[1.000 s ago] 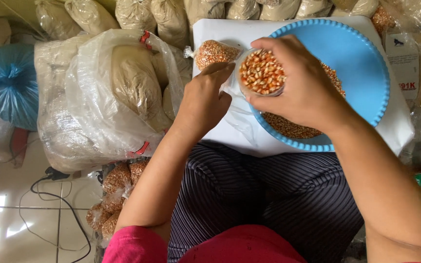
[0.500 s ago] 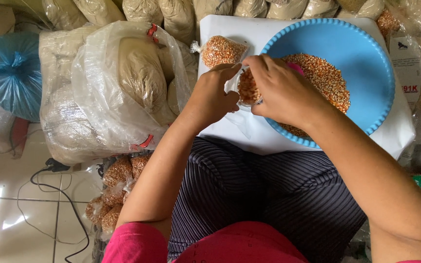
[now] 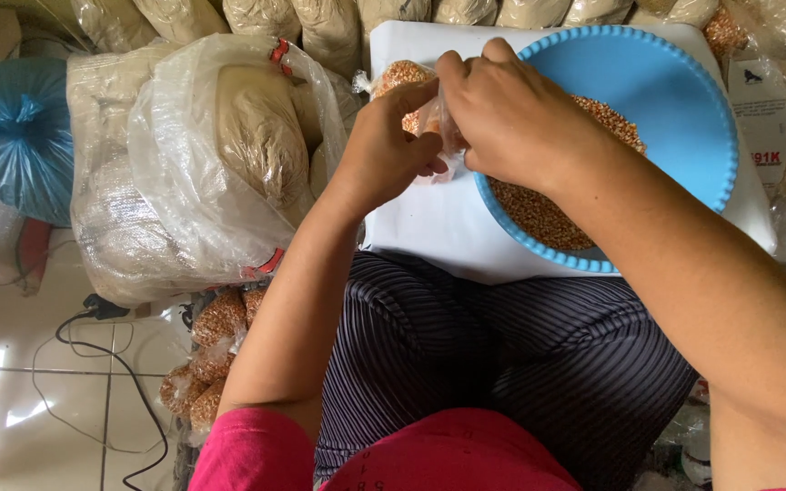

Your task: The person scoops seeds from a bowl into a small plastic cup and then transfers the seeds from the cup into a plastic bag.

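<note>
While the earlier views showed the small bag held open with its grain exposed, both hands now bunch its mouth shut
Change: open bag top gone from sight; film gathered and pinched between the two hands; work judged to have passed from filling to closing
Left hand: fingers curled together, clamped on the small clear bag from the left side
Right hand: fingers closed over the bag's top, pinching the gathered film
Bag position: above the white board, just at the left rim of the blue basin, touching both hands
Bag material: thin, glossy, crinkled film; orange-yellow kernels inside, mostly hidden by fingers
Basin: round plastic, scalloped rim, smooth; loose corn kernels heaped in its lower left
Filled packet: rounded, lumpy, lying on the board just beyond the hands
Surroundings: large clear sack of pale powdery meal at left, soft and wrinkled; blue knotted bag further left
</note>
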